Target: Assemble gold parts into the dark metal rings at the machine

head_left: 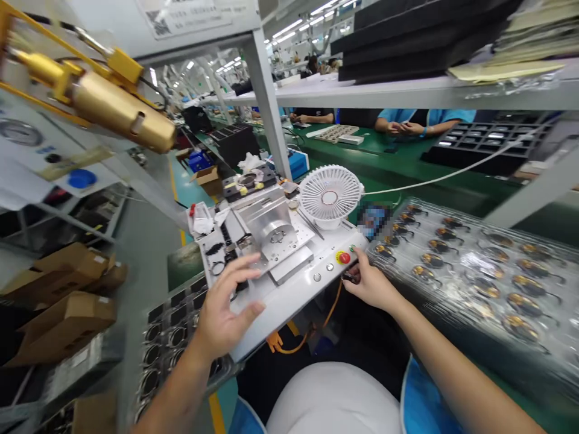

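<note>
My left hand [224, 307] hovers at the front left of a white machine panel [289, 295], fingers spread and apart, near a metal fixture [271, 229] with a round recess. At the panel's right end is my right hand [373, 282], its index fingertip on or right by a green button [353, 248]. A small dark thing [350, 277] shows between its thumb and curled fingers; its kind is unclear. Beside that hand sits a red emergency stop button [344, 258], with two silver buttons further left. Tweezers [311, 224] lie behind the fixture.
A white fan [330, 196] stands behind the panel. On the right, a clear tray [456, 289] carries several round parts with tails; a dark tray [181, 319] of round parts lies left. A gold cylinder [124, 111] hangs upper left. Co-workers sit across the green bench [407, 157].
</note>
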Motion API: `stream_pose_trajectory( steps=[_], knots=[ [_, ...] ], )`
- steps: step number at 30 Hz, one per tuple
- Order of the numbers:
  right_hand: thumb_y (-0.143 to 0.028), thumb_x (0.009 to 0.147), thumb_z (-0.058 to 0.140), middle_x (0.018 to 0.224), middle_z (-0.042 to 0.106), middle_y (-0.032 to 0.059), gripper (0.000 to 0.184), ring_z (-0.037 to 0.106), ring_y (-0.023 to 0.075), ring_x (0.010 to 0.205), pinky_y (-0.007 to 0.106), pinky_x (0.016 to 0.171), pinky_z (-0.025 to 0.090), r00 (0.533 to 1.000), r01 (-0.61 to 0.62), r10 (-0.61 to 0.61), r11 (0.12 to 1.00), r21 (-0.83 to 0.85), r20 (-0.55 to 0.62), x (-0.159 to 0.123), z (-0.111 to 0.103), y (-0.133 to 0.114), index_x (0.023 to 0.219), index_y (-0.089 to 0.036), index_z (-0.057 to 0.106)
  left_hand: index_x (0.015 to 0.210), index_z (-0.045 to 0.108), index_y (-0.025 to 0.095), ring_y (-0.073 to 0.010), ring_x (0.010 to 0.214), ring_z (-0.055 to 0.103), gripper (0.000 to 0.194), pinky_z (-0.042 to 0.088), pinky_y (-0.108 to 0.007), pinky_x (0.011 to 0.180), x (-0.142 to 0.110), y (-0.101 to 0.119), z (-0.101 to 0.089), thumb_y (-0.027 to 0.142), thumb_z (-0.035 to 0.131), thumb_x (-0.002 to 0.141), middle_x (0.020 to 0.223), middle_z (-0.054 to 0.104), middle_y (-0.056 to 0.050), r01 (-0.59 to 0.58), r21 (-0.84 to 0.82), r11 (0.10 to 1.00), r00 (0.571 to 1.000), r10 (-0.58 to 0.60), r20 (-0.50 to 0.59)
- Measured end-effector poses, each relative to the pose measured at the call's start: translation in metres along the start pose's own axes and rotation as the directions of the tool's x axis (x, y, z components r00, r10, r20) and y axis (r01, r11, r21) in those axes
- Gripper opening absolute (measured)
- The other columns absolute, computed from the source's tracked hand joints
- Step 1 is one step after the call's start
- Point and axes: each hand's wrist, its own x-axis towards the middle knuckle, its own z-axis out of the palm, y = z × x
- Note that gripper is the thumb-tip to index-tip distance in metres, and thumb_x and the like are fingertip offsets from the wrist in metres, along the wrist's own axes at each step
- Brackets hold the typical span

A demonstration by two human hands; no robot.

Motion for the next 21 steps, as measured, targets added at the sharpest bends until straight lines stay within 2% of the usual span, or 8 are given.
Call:
stream_pose_trajectory(
  steps=[2,5,7,10,13,16,19,21],
  knots=[
    [-0.03,0.085,0.07,0.1,0.075,0.0075,0.089,0.073,0.0232,0.084,0.034,0.079,0.055,1.0,0.006,-0.005,1.0,0.004,-0.01,-0.007,-0.006,-0.005,0.161,-0.011,0.029,0.123,0.073,0.022,-0.0295,0.129,0.067,0.033,0.051,-0.046,0.115,-0.028,-0.011,0.034,0.042,0.073,0.096,0.133,0.072,-0.014,0.224,-0.168,0.96,0.973,-0.211,0.095],
    [-0.031,0.082,0.079,0.1,0.076,0.0066,0.076,0.073,0.0213,0.082,0.035,0.08,0.057,0.996,0.082,-0.085,0.988,0.129,0.02,-0.033,-0.008,-0.019,0.15,-0.016,0.047,0.124,0.073,0.021,-0.0284,0.119,0.073,0.038,0.055,-0.046,0.111,-0.059,-0.022,0.093,0.045,0.074,0.094,0.123,0.077,-0.014,0.53,-0.387,0.754,0.847,-0.45,0.283],
    [-0.04,0.077,0.09,0.107,0.077,0.0068,0.081,0.074,0.0216,0.091,0.036,0.087,0.058,0.974,0.204,-0.226,0.92,0.335,0.027,-0.053,-0.001,-0.029,0.145,-0.02,0.051,0.129,0.071,0.02,-0.0302,0.12,0.073,0.048,0.056,-0.049,0.111,-0.072,-0.023,0.127,0.048,0.079,0.091,0.128,0.076,-0.017,0.619,-0.54,0.57,0.784,-0.491,0.379],
    [-0.058,0.067,0.095,0.112,0.076,0.008,0.089,0.073,0.023,0.102,0.038,0.093,0.058,0.923,0.369,-0.372,0.791,0.488,-0.095,-0.078,0.014,-0.039,0.139,-0.023,0.055,0.135,0.069,0.022,-0.0326,0.121,0.073,0.061,0.056,-0.052,0.11,-0.08,-0.02,0.162,0.048,0.087,0.083,0.133,0.073,-0.018,0.591,-0.74,0.321,0.781,-0.456,0.426],
    [-0.062,0.065,0.095,0.107,0.075,0.0081,0.087,0.071,0.0225,0.099,0.036,0.088,0.059,0.892,0.452,-0.38,0.76,0.468,-0.244,-0.089,0.026,-0.042,0.134,-0.023,0.059,0.129,0.072,0.026,-0.0316,0.116,0.075,0.059,0.058,-0.052,0.107,-0.076,-0.016,0.178,0.046,0.092,0.077,0.127,0.076,-0.014,0.514,-0.84,0.176,0.812,-0.415,0.41],
    [-0.06,0.066,0.094,0.108,0.074,0.0085,0.084,0.07,0.0219,0.099,0.035,0.087,0.059,0.866,0.497,-0.395,0.749,0.438,-0.307,-0.093,0.025,-0.044,0.133,-0.023,0.061,0.121,0.077,0.028,-0.0297,0.106,0.078,0.054,0.062,-0.05,0.099,-0.068,-0.015,0.185,0.04,0.097,0.072,0.118,0.079,-0.012,0.497,-0.859,0.124,0.821,-0.387,0.419],
    [-0.059,0.075,0.09,0.113,0.074,0.0103,0.076,0.069,0.0235,0.105,0.038,0.092,0.059,0.848,0.527,-0.476,0.803,0.278,-0.232,-0.101,-0.008,-0.041,0.136,-0.022,0.062,0.117,0.079,0.026,-0.0273,0.097,0.079,0.051,0.065,-0.046,0.091,-0.063,-0.016,0.188,0.031,0.098,0.07,0.121,0.078,-0.013,0.52,-0.839,0.161,0.817,-0.38,0.433],
    [-0.054,0.089,0.08,0.116,0.074,0.0111,0.055,0.069,0.0245,0.106,0.041,0.094,0.058,0.886,0.449,-0.428,0.888,0.101,-0.177,-0.11,-0.052,-0.029,0.132,-0.022,0.065,0.117,0.08,0.025,-0.026,0.093,0.079,0.05,0.066,-0.042,0.085,-0.064,-0.019,0.187,0.026,0.097,0.07,0.124,0.076,-0.014,0.544,-0.814,0.205,0.811,-0.378,0.447]
  ],
)
